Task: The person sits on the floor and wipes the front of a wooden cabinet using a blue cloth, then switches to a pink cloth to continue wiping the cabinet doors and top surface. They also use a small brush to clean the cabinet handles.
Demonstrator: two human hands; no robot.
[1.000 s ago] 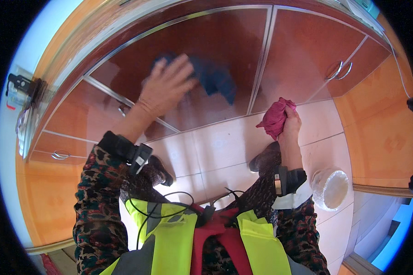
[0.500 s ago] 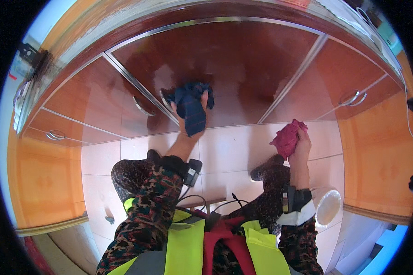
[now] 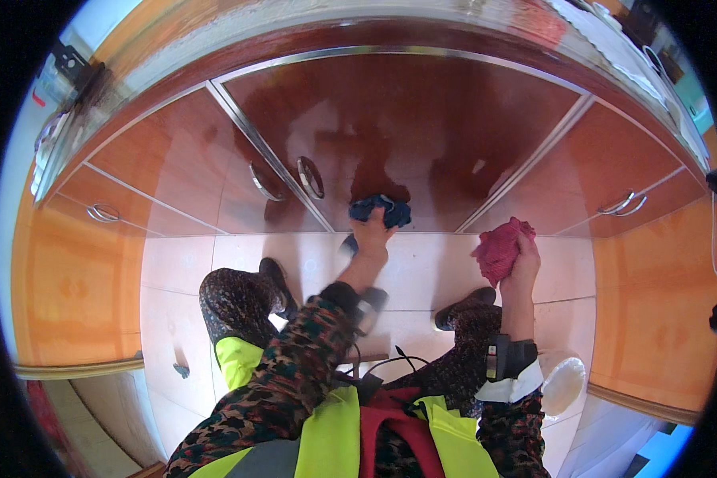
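My left hand [image 3: 372, 233] presses a dark blue cloth [image 3: 381, 209] against the lower part of a glossy red-brown cabinet door [image 3: 406, 119]. The cloth is bunched under the fingers, and a loose end hangs beside the wrist. Off to the right, my right hand [image 3: 523, 263] grips a crumpled dark pink cloth [image 3: 500, 248], held above the floor in front of the cabinet and apart from its doors. A metal handle [image 3: 311, 178] shows on the door's left side, up and left of my left hand.
More handles sit on the neighbouring doors, one on the left door [image 3: 264, 182] and one at the right [image 3: 623, 204]. A whitish round container [image 3: 563, 384] stands on the tiled floor [image 3: 422, 271] by my right forearm. Orange panels [image 3: 76, 291] flank both sides.
My left hand has moved right and lower on the door with the blue cloth, baring the door's handle. My right hand stays nearly in place with the pink cloth. The view has shifted slightly.
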